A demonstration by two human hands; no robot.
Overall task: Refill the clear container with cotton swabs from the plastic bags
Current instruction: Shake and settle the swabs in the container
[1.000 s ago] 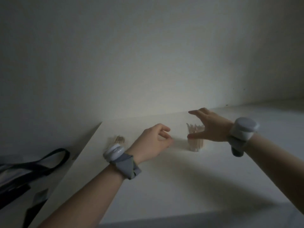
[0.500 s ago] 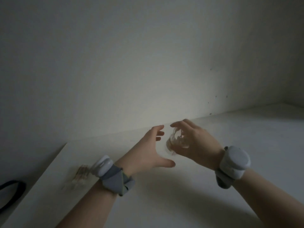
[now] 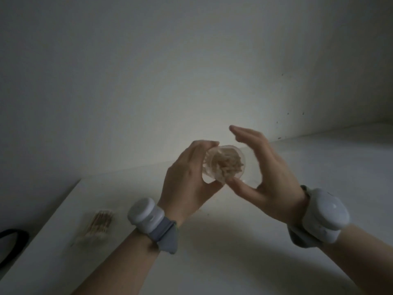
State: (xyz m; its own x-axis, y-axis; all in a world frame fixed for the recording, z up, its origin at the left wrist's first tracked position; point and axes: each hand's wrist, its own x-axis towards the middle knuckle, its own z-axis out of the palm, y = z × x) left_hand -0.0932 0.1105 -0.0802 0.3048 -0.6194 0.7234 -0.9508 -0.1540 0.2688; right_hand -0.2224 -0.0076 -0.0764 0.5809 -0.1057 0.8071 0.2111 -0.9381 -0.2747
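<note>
Container (image 3: pixel 209 176) is up off the counter (image 3: pixel 234 256) and has passed from right hand to left since a second ago. Left hand (image 3: pixel 187 186) grips it, fingers (image 3: pixel 204 145) curled round the wall, mouth tipped toward me, swabs (image 3: pixel 227 165) bunched inside (part full, I judge). Right hand (image 3: pixel 274 179) sits just beside it, fingers straight, holding nothing, thumb near the rim. Bag (image 3: pixel 98 225) lies well to the left on the counter. Refill not begun; the right hand is free to fetch it.

Lifting clear container (image 3: pixel 223 167) off table (image 3: pixel 234 241) to frame centre, tipping its mouth toward camera, cotton swabs (image 3: pixel 226 165) showing inside. Handing over from right hand (image 3: pixel 270 173) to left hand (image 3: pixel 187 184): left now gripping it, right letting go, fingers straightening.
</note>
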